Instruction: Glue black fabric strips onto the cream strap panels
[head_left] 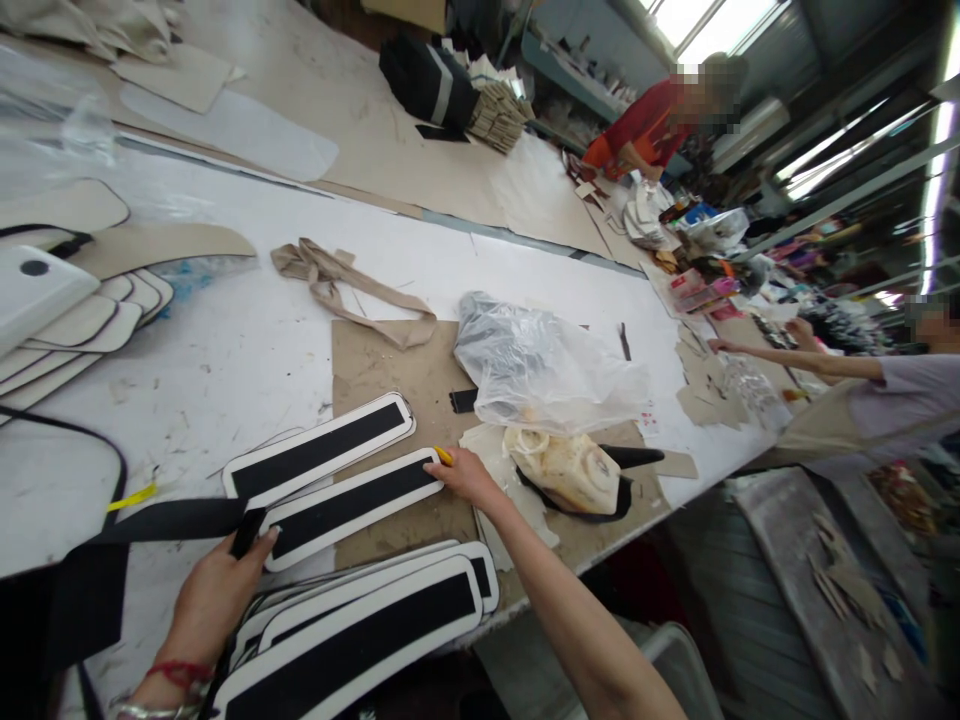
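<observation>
A long white panel (356, 508) with rounded ends and a black strip down its middle lies on the table between my hands. My left hand (221, 585) is closed at its left end, with a short black strip (247, 533) between thumb and fingers. At the panel's right end is my right hand (469, 478), its fingers closed round a small yellow object (444, 456) that is mostly hidden. A similar panel (319, 450) lies just beyond. Closer to me, several more are stacked, the top panel (360, 640) overhanging the table's near edge.
Right of my right hand stands a stained cream plastic container (566, 470) with a black-handled tool. Behind it lies a clear plastic bag (540, 360). A beige fabric strip (360, 295) lies further back; cut panels (97, 320) pile up at left. Two people work at right.
</observation>
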